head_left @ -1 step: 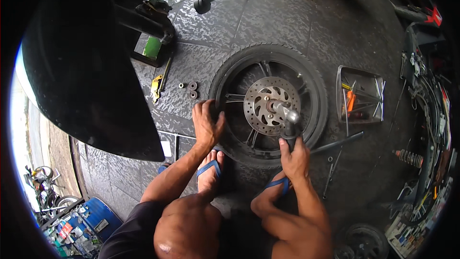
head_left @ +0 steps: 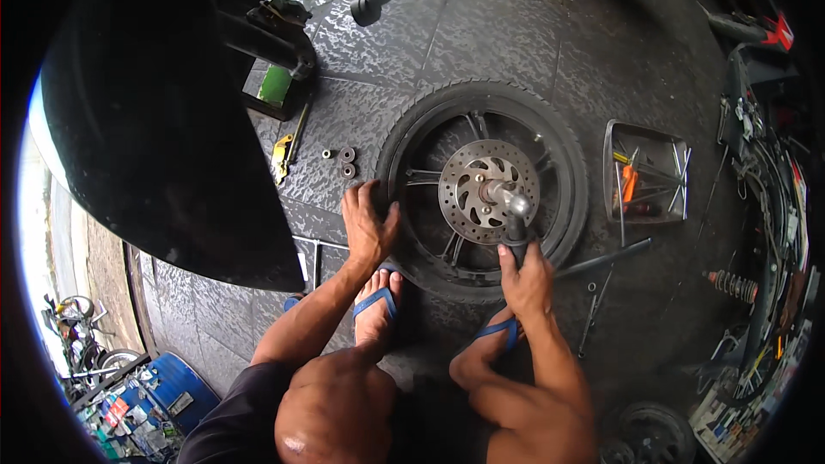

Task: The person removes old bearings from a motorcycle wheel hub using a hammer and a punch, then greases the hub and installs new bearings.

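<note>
A motorcycle wheel (head_left: 400, 245) with a black tyre lies flat on the floor before me, its drilled brake disc (head_left: 460, 206) facing up. My right hand (head_left: 527, 279) is closed round the dark handle of a hammer (head_left: 516, 228). The hammer's shiny metal head is over the hub at the disc's centre; whether it touches anything there I cannot tell. At the tyre's left edge, my left hand (head_left: 368, 228) holds the tyre, thumb on the near side and fingers at its outer rim. Whatever sits inside the hub is mostly hidden by the hammer head.
Several small round metal parts (head_left: 347, 156) lie left of the wheel, near a yellow tool (head_left: 280, 159). To the right stands a metal tray (head_left: 610, 172) of tools, with a long bar (head_left: 606, 258) below it. A large black panel (head_left: 163, 137) overhangs the left side.
The hammer has tilted slightly, its head and handle at a somewhat different angle over the hub. My left hand stays at the tyre's edge.
</note>
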`<state>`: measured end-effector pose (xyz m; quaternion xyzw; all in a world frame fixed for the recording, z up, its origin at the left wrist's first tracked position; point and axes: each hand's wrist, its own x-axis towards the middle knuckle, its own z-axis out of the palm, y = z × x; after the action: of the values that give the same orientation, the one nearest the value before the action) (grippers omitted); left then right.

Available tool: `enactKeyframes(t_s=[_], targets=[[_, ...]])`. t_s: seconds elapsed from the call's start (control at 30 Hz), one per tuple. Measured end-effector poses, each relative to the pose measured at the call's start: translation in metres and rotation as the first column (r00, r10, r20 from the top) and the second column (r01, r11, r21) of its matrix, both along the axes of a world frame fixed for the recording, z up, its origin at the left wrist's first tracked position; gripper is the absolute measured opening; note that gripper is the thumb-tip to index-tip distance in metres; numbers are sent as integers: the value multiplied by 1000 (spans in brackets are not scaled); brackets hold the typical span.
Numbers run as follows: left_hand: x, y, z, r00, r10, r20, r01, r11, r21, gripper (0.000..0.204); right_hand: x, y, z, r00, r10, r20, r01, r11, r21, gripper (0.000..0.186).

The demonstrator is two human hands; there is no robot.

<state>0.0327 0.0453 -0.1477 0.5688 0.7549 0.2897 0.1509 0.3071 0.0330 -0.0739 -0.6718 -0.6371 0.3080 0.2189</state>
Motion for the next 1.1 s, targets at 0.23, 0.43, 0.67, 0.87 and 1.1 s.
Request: enactKeyframes(t_s=[0.23,0.43,0.67,0.87,1.1], targets=[[-21,-13,-15,989,57,134,-50,997,-54,63,-16,17,13,1000,-29,10,30,997,-78,41],[-15,-3,-8,972,129,195,-99,983,-154,64,-11,16,0,991,-4,136,20,993,-114,40],[-21,-5,-21,966,139,217,-111,985,-135,66,-19,19,28,998,-34,-51,41,989,144,39],[-23,-7,-19,962,132,239,-102,986,-133,69,-18,31,12,986,13,167,8,992,-126,39],[-23,-9,-27,971,20,239,-12,999,-37,68,-10,23,0,996,-9,85,13,999,-47,38]])
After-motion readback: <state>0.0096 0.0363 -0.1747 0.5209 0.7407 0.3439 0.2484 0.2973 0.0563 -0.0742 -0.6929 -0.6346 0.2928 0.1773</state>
